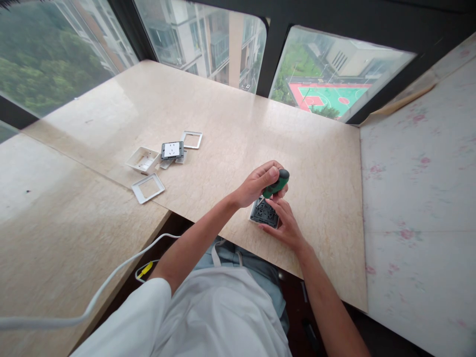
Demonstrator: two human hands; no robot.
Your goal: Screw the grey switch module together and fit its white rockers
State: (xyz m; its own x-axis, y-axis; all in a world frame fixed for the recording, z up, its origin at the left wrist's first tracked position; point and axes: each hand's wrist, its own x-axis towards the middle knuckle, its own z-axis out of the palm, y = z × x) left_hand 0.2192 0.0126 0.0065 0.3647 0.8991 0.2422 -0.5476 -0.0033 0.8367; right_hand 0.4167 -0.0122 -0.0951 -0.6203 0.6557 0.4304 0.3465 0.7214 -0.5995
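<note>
My left hand (258, 184) is wrapped around the green and black handle of a screwdriver (278, 182), which points down into a dark grey socket module (263, 212) lying near the front edge of the beige marble counter (230, 124). My right hand (284, 225) rests on the module's right and near sides, fingers touching it and holding it against the counter. The screwdriver's shaft and tip are hidden behind my hands.
To the left lie a white back box (143, 159), a socket with a white face (172, 149) and two white frames (192, 140) (148, 188). A white cable (111, 275) crosses the lower counter. Windows run behind; a flowered panel (416, 198) is on the right.
</note>
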